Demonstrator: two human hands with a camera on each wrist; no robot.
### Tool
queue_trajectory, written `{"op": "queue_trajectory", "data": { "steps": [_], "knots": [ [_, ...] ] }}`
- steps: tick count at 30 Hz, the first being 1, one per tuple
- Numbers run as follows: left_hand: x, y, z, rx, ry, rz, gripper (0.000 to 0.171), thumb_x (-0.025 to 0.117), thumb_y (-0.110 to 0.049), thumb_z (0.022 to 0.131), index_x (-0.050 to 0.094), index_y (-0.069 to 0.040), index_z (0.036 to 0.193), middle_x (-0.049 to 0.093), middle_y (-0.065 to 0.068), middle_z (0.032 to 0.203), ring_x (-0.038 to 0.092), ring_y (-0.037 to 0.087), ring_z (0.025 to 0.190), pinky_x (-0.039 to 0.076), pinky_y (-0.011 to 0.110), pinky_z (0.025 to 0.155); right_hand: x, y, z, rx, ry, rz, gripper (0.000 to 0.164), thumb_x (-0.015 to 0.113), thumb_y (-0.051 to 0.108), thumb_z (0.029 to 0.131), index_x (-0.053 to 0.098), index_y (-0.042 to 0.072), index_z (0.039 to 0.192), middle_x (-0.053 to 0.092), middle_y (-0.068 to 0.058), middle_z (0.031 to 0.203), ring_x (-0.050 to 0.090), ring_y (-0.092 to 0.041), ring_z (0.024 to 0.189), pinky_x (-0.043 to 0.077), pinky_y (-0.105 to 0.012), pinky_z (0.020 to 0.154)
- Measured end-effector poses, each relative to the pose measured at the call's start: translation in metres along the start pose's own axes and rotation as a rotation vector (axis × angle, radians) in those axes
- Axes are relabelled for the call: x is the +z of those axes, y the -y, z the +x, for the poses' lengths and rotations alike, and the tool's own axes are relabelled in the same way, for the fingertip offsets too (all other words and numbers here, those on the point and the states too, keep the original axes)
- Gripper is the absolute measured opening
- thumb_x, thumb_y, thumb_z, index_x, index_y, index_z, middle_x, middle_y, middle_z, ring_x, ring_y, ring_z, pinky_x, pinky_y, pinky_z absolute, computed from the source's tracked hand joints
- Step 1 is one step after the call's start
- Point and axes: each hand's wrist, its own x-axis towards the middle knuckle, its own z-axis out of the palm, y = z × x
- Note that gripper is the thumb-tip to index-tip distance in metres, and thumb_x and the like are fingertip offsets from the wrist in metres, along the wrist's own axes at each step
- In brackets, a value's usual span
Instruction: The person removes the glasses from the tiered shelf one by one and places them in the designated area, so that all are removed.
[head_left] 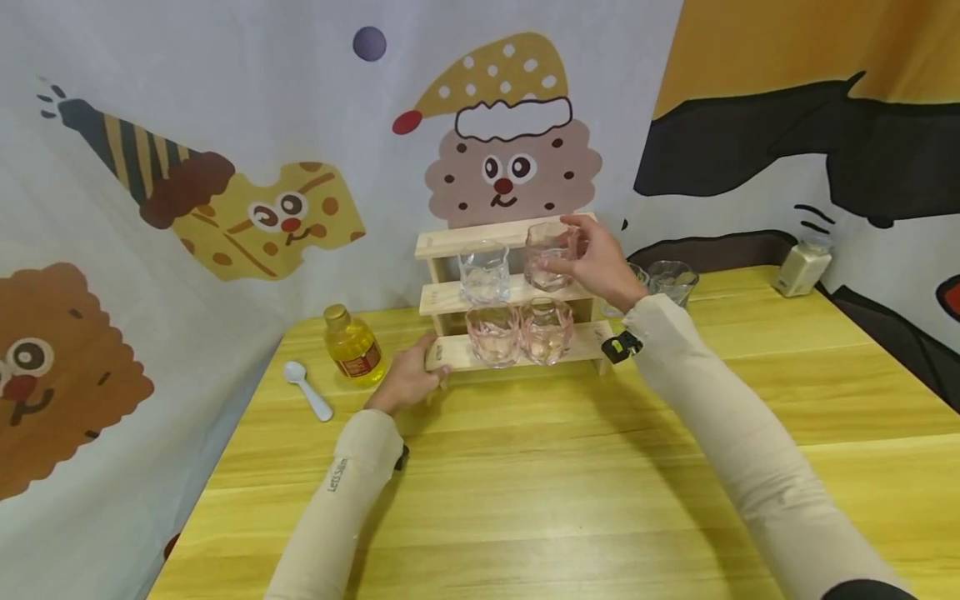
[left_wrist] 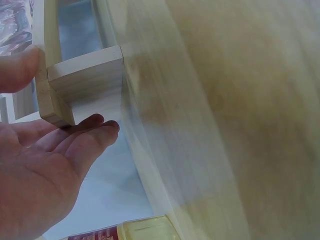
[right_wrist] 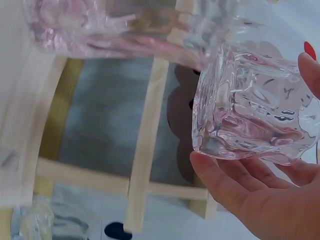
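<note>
A three-tier wooden stand (head_left: 447, 357) carries several faceted drinking glasses. Two pink glasses (head_left: 492, 337) sit side by side on its lowest step, and a clear glass (head_left: 483, 279) is on the middle step. My right hand (head_left: 604, 265) holds another pinkish glass (right_wrist: 260, 110) by its sides, thumb and fingers apart around it, at the middle step's right part. Whether that glass touches the step, I cannot tell. At the lowest step's left end, my left hand (left_wrist: 45, 165) grips the board, thumb over the top and fingers beneath.
Left of the stand are an oil bottle (head_left: 354, 346) with yellow liquid and a white spoon (head_left: 307, 390). More clear glasses (head_left: 672, 282) stand behind my right wrist. A jar of pale contents (head_left: 804, 265) is at the back right, before a printed curtain (head_left: 300, 75).
</note>
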Motion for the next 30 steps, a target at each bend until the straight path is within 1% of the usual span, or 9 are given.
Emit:
{"op": "queue_trajectory", "data": {
  "steps": [4,8,12,14,19,21,23,26,30],
  "knots": [
    [0.000,-0.001,0.000,-0.009,-0.001,-0.005,0.074,0.065,-0.026,0.097,0.028,-0.013,0.159,0.065,0.020,0.116,0.059,0.024,0.084,0.048,0.029,0.068,-0.013,-0.001,-0.008,0.009,-0.009,-0.042,0.085,0.077,0.031,0.089,0.030,0.015,0.158,0.053,-0.017,0.141,0.054,-0.033,0.123,0.048,-0.045,0.093],
    [0.000,-0.001,0.000,-0.013,-0.009,0.003,0.075,0.066,-0.025,0.097,0.026,-0.013,0.160,0.064,0.021,0.123,0.060,0.024,0.085,0.048,0.029,0.068,-0.025,-0.004,-0.016,0.013,-0.029,-0.067,0.085,0.076,0.035,0.089,0.031,0.018,0.158,0.054,-0.015,0.142,0.053,-0.032,0.125,0.050,-0.038,0.087],
    [0.000,-0.001,0.000,-0.016,0.004,-0.005,0.075,0.065,-0.025,0.097,0.025,-0.013,0.160,0.064,0.021,0.122,0.060,0.025,0.084,0.049,0.029,0.064,-0.038,-0.011,-0.025,0.017,-0.043,-0.086,0.085,0.075,0.036,0.090,0.029,0.018,0.159,0.053,-0.016,0.144,0.053,-0.033,0.126,0.049,-0.034,0.083],
    [0.001,-0.001,0.000,-0.016,0.002,-0.009,0.075,0.066,-0.025,0.097,0.026,-0.013,0.160,0.064,0.022,0.122,0.060,0.025,0.083,0.049,0.029,0.064,-0.043,-0.014,-0.028,0.016,-0.055,-0.103,0.084,0.074,0.037,0.090,0.029,0.019,0.159,0.053,-0.017,0.144,0.053,-0.034,0.126,0.049,-0.037,0.085],
    [0.000,-0.001,0.000,-0.008,-0.004,-0.010,0.075,0.066,-0.024,0.097,0.026,-0.011,0.159,0.064,0.022,0.120,0.058,0.023,0.078,0.048,0.028,0.062,-0.055,-0.022,-0.035,0.020,-0.085,-0.143,0.085,0.074,0.042,0.090,0.029,0.020,0.159,0.052,-0.017,0.145,0.054,-0.035,0.127,0.048,-0.050,0.095],
    [0.000,-0.001,0.000,-0.006,0.003,-0.016,0.075,0.065,-0.024,0.097,0.026,-0.011,0.159,0.064,0.022,0.119,0.058,0.023,0.077,0.048,0.028,0.060,-0.060,-0.026,-0.038,0.024,-0.094,-0.152,0.085,0.073,0.044,0.090,0.029,0.021,0.159,0.053,-0.017,0.144,0.054,-0.034,0.125,0.047,-0.051,0.096],
    [0.000,-0.002,0.000,-0.004,0.006,-0.016,0.074,0.065,-0.023,0.097,0.027,-0.011,0.159,0.064,0.022,0.119,0.059,0.023,0.079,0.048,0.028,0.062,-0.065,-0.031,-0.041,0.030,-0.104,-0.155,0.085,0.073,0.044,0.089,0.030,0.020,0.159,0.054,-0.017,0.143,0.055,-0.033,0.124,0.046,-0.051,0.096],
    [0.000,-0.001,0.000,0.005,-0.002,-0.008,0.073,0.066,-0.024,0.097,0.028,-0.010,0.158,0.064,0.022,0.122,0.059,0.024,0.082,0.048,0.028,0.064,-0.071,-0.037,-0.044,0.032,-0.118,-0.154,0.086,0.074,0.044,0.089,0.030,0.019,0.159,0.054,-0.019,0.144,0.055,-0.034,0.126,0.045,-0.054,0.100],
    [0.000,-0.001,-0.001,0.020,-0.006,-0.006,0.072,0.066,-0.023,0.097,0.030,-0.009,0.158,0.063,0.023,0.120,0.058,0.025,0.083,0.047,0.028,0.065,-0.080,-0.046,-0.048,0.041,-0.130,-0.158,0.087,0.074,0.043,0.089,0.028,0.018,0.159,0.053,-0.020,0.145,0.053,-0.037,0.130,0.043,-0.057,0.104]
  ]
}}
